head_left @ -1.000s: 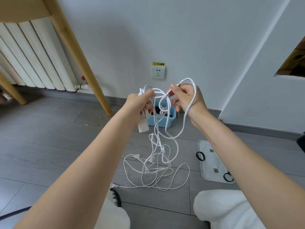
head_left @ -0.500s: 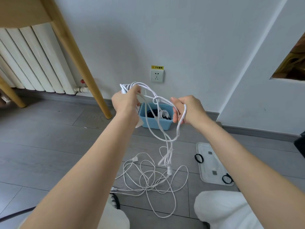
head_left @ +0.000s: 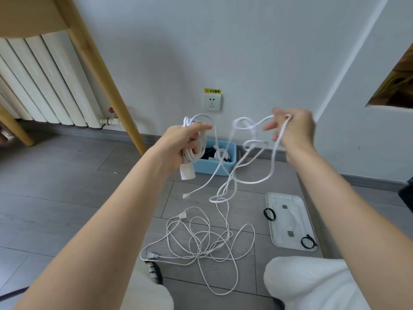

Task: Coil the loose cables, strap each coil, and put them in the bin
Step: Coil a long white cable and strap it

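The grey floor (head_left: 55, 198) carries a loose tangle of white cable (head_left: 201, 240) just on my side of the blue bin (head_left: 214, 168), which sits against the wall under the socket (head_left: 213, 102). A white lid (head_left: 290, 222) lies right of the bin with two black straps (head_left: 269, 214) on it. Above the bin, my left hand (head_left: 185, 144) grips a part-wound coil (head_left: 194, 151) and its plug block, fingers curled round it; my right hand (head_left: 295, 128), off to the bin's right, pinches raised loops of the same cable.
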`<state>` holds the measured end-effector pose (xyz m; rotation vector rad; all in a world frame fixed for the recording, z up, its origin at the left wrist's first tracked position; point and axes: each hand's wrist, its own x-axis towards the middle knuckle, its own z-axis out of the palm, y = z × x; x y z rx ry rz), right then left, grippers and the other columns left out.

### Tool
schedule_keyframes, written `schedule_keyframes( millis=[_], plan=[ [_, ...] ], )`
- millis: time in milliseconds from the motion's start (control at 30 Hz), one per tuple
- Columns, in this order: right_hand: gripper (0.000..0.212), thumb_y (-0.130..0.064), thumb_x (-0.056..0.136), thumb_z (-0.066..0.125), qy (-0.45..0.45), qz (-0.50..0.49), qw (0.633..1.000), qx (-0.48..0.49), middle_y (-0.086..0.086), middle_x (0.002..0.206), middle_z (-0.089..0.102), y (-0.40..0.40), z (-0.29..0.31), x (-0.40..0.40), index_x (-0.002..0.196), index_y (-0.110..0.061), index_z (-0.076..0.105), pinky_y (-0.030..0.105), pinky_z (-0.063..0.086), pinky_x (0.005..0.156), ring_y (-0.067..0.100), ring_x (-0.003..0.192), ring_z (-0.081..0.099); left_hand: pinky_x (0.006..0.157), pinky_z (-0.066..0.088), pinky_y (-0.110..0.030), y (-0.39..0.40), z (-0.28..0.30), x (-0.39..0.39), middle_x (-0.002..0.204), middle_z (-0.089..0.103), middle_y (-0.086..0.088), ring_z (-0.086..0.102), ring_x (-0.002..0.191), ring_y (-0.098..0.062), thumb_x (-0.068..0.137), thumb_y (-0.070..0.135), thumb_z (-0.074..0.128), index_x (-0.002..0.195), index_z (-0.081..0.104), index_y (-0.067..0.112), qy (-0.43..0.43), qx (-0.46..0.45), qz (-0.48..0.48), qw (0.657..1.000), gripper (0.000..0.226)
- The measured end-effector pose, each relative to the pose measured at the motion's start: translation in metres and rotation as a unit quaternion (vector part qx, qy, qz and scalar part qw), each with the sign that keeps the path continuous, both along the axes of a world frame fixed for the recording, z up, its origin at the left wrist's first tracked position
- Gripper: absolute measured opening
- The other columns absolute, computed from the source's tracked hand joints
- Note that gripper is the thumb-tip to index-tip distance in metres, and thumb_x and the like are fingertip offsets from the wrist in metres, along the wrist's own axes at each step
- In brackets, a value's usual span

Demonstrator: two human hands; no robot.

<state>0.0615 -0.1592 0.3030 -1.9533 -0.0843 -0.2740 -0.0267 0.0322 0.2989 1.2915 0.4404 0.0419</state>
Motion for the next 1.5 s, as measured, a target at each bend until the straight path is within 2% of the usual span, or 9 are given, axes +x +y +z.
schedule_keyframes(
  millis=[67, 233, 433, 567, 667, 833, 967, 1100, 1500],
  plan=[
    [0.024, -0.013, 0.092, 0.053, -0.018, 0.035, 0.996, 0.078, 0.005, 0.067, 0.064, -0.003, 0.007, 0.004, 0.068, -0.008, 0.056, 0.021, 0.038, 0.036, 0.008, 0.032, 0.049, 0.039, 0.026, -0.011, 0.009, -0.002, -0.001, 0.044, 0.035, 0.01, 0.024, 0.035, -0.002, 0.091, 0.018, 0.06, 0.08, 0.062, 0.008, 0.009, -0.047, 0.049, 0.998, 0.015],
    [0.024, 0.002, 0.093, 0.045, 0.1, 0.214, 0.95, -0.204, 0.015, 0.088, 0.068, 0.006, -0.011, -0.01, 0.078, -0.012, 0.058, 0.025, 0.056, 0.052, 0.017, 0.052, 0.066, 0.034, 0.029, -0.012, 0.007, 0.006, -0.001, 0.042, 0.031, 0.012, 0.025, 0.03, -0.002, 0.097, 0.032, 0.048, 0.079, 0.059, 0.008, -0.005, -0.061, -0.043, 0.997, 0.032],
    [0.037, -0.001, 0.09, 0.054, 0.11, 0.383, 0.916, -0.044, 0.001, 0.128, 0.056, 0.028, -0.009, -0.025, 0.126, -0.01, 0.048, 0.021, 0.046, 0.096, 0.01, 0.114, 0.055, 0.05, 0.047, -0.015, -0.014, 0.023, -0.003, 0.047, 0.041, 0.008, 0.043, 0.037, -0.001, 0.099, 0.039, 0.032, 0.091, 0.066, 0.0, -0.067, -0.244, -0.188, 0.949, 0.052],
    [0.023, -0.005, 0.094, 0.05, 0.145, 0.414, 0.898, 0.029, 0.011, 0.1, 0.063, 0.042, -0.021, -0.039, 0.115, 0.002, 0.054, 0.024, 0.048, 0.085, 0.016, 0.085, 0.063, 0.062, 0.048, -0.016, -0.019, 0.027, -0.003, 0.075, 0.069, 0.0, 0.058, 0.054, -0.006, 0.098, 0.033, 0.032, 0.108, 0.059, -0.006, -0.15, -0.354, -0.208, 0.899, 0.048],
    [0.025, -0.01, 0.099, 0.038, 0.136, 0.43, 0.883, -0.132, 0.006, 0.061, 0.053, 0.046, -0.032, -0.05, 0.079, -0.008, 0.054, 0.026, 0.043, 0.068, 0.013, 0.054, 0.054, 0.075, 0.052, -0.02, -0.016, 0.035, -0.001, 0.117, 0.066, -0.003, 0.069, 0.086, -0.014, 0.1, 0.028, 0.028, 0.128, 0.045, -0.004, -0.245, -0.386, -0.155, 0.876, 0.046],
    [0.028, -0.024, 0.094, 0.051, 0.038, 0.41, 0.854, -0.319, -0.01, 0.046, 0.049, 0.039, -0.024, -0.054, 0.068, -0.013, 0.057, 0.015, 0.037, 0.051, 0.005, 0.044, 0.045, 0.107, 0.038, -0.036, 0.005, 0.036, -0.001, 0.128, 0.055, 0.001, 0.055, 0.121, -0.024, 0.105, 0.022, 0.022, 0.127, 0.042, 0.018, -0.216, -0.135, 0.06, 0.965, 0.03],
    [0.031, -0.024, 0.083, 0.066, -0.108, 0.346, 0.896, -0.256, -0.004, 0.044, 0.04, 0.029, 0.002, -0.047, 0.062, -0.003, 0.062, 0.02, 0.027, 0.049, 0.01, 0.049, 0.035, 0.078, 0.053, -0.032, 0.009, 0.02, -0.005, 0.123, 0.062, 0.003, 0.07, 0.092, -0.023, 0.105, 0.024, 0.024, 0.138, 0.031, 0.011, -0.047, 0.07, -0.065, 0.994, 0.036],
    [0.03, -0.031, 0.074, 0.076, -0.08, 0.342, 0.926, -0.138, -0.01, 0.041, 0.04, 0.021, 0.01, -0.036, 0.055, -0.012, 0.062, 0.016, 0.025, 0.049, 0.005, 0.046, 0.033, 0.069, 0.057, -0.029, -0.013, 0.013, -0.011, 0.064, 0.066, -0.003, 0.054, 0.045, -0.011, 0.104, 0.029, 0.029, 0.095, 0.056, 0.001, -0.011, 0.117, -0.234, 0.965, 0.04],
    [0.05, -0.033, 0.064, 0.077, -0.017, 0.268, 0.962, 0.05, -0.014, 0.038, 0.024, 0.01, 0.002, -0.031, 0.047, -0.017, 0.034, 0.014, 0.02, 0.041, 0.003, 0.04, 0.02, 0.036, 0.03, -0.013, -0.026, 0.013, -0.007, 0.047, 0.03, 0.01, 0.019, 0.029, 0.003, 0.095, 0.047, 0.023, 0.079, 0.043, 0.011, -0.014, -0.058, -0.397, 0.916, 0.045]
  ],
)
